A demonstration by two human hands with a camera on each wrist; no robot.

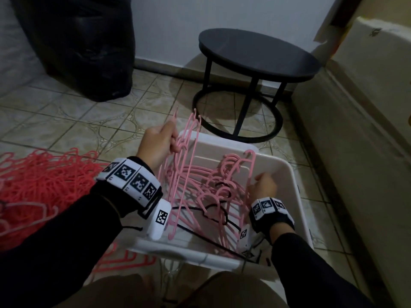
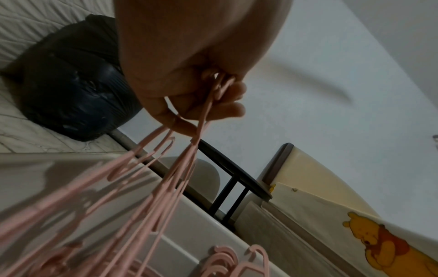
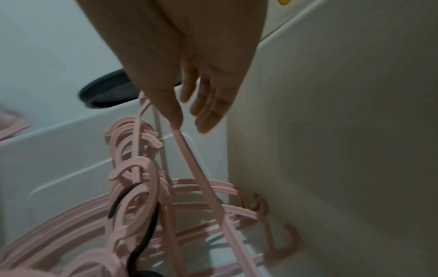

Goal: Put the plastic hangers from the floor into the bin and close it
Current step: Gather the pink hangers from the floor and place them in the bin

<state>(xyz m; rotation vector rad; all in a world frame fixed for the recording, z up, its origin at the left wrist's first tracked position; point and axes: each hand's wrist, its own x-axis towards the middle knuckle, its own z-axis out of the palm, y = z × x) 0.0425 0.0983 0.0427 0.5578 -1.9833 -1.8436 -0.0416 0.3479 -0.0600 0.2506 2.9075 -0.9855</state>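
A white plastic bin [image 1: 287, 165] stands open on the tiled floor in front of me, with a tangle of pink hangers [image 1: 213, 183] and a black hanger [image 1: 222, 213] inside. My left hand [image 1: 175, 141] grips a bunch of pink hangers [image 1: 189, 152] upright over the bin's left side; in the left wrist view the fingers [image 2: 234, 91] curl round their bars [image 2: 166, 187]. My right hand [image 1: 255, 182] is low inside the bin at the right, its fingers [image 3: 208, 112] nearly straight and its thumb touching an upright pink hanger [image 3: 196, 165]. A pile of red hangers [image 1: 44, 181] lies on the floor to the left.
A round black side table [image 1: 255, 54] stands just beyond the bin. A full black bag [image 1: 84, 47] sits at the back left by the wall. Cream furniture [image 1: 367, 130] runs along the right side. More red hangers [image 1: 124, 261] lie by the bin's near left corner.
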